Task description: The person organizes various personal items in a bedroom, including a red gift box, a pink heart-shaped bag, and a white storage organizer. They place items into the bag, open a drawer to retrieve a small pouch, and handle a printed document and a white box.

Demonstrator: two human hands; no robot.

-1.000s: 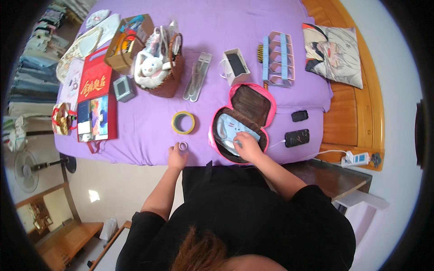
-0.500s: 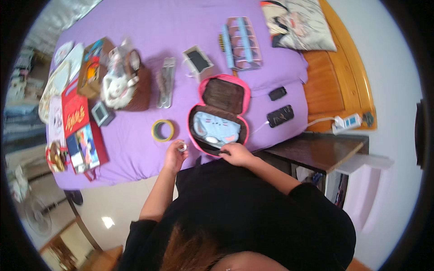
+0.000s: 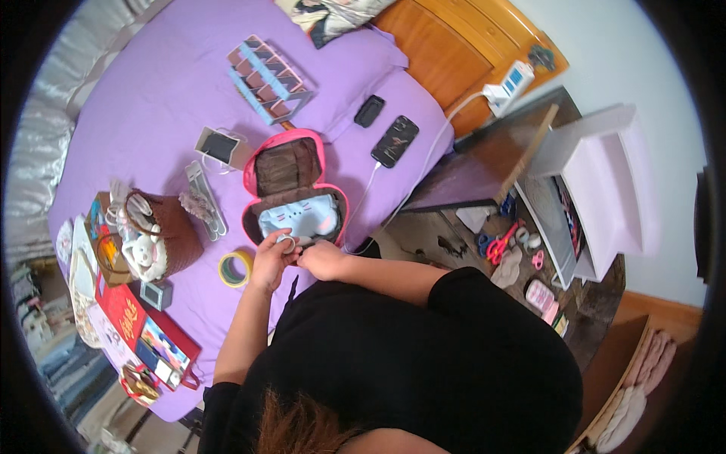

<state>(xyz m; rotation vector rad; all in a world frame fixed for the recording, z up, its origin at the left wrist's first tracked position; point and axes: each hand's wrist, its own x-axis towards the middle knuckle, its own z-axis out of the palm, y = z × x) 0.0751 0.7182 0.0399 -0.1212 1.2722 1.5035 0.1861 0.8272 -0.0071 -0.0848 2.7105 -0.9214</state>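
A pink open pouch [image 3: 296, 189] lies on the purple bedsheet [image 3: 151, 98], its lid up and a light blue packet inside. My left hand [image 3: 268, 261] holds a small roll of tape [image 3: 287, 242] at the pouch's near rim. My right hand [image 3: 321, 259] is beside it, fingers curled and touching the same small roll. A yellow tape ring [image 3: 236, 268] lies just left of my left hand.
A brown basket with a white plush [image 3: 155, 242], a red box [image 3: 125, 318], a blue-framed tray [image 3: 268, 76] and two black phones [image 3: 393, 140] lie on the bed. A dark side table [image 3: 469, 174], power strip [image 3: 510, 79] and white shelf [image 3: 597, 181] stand to the right.
The view has swung so the bed now sits up and left. My left hand has brought the small roll from the bed edge to the pouch rim, where both hands meet.
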